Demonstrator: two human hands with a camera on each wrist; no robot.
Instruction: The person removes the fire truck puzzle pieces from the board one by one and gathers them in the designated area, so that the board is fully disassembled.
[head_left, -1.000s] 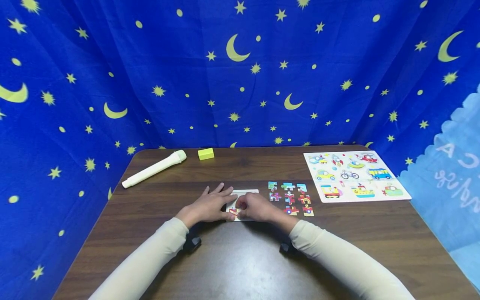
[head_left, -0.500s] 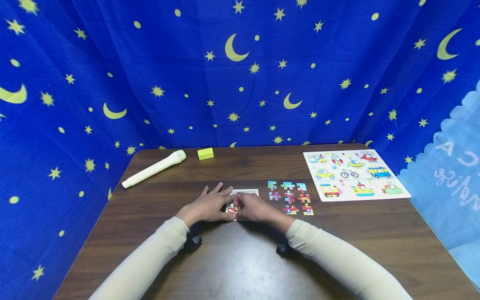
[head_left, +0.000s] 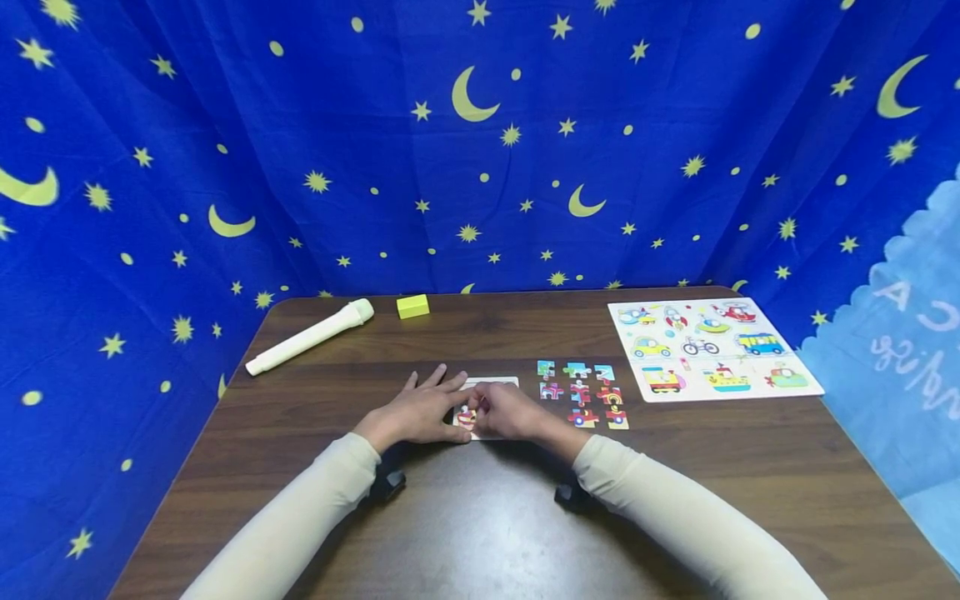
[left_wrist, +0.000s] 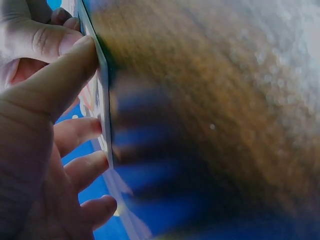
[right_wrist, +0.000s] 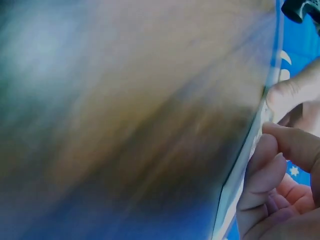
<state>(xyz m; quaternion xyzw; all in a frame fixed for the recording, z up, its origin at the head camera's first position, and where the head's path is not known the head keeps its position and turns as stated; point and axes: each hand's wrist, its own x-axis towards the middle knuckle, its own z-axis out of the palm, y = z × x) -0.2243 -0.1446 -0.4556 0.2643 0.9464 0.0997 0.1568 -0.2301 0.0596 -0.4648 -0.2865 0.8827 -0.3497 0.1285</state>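
Note:
A small white puzzle tray (head_left: 504, 381) lies on the table in front of me, partly covered by both hands. In its near left corner sits a jigsaw piece (head_left: 465, 418) with a red and yellow print. My right hand (head_left: 512, 413) has its fingers curled and its fingertips pinch at this piece. My left hand (head_left: 422, 415) is spread flat, with thumb and fingertips resting on the tray's left side and near edge. Fingertips of both hands touch the tray edge in the wrist views, where the piece itself is mostly hidden. Several loose jigsaw pieces (head_left: 580, 392) lie in rows right of the tray.
A white board with vehicle pictures (head_left: 701, 354) lies at the back right. At the back left are a white stick-like object with a thicker end (head_left: 309, 337) and a yellow block (head_left: 412, 307). A blue starry cloth hangs behind the table (head_left: 480, 525).
The right hand's fingertips have shifted slightly left and more of the piece in the tray's corner shows. The left hand has stayed in place, and the loose pieces lie as before.

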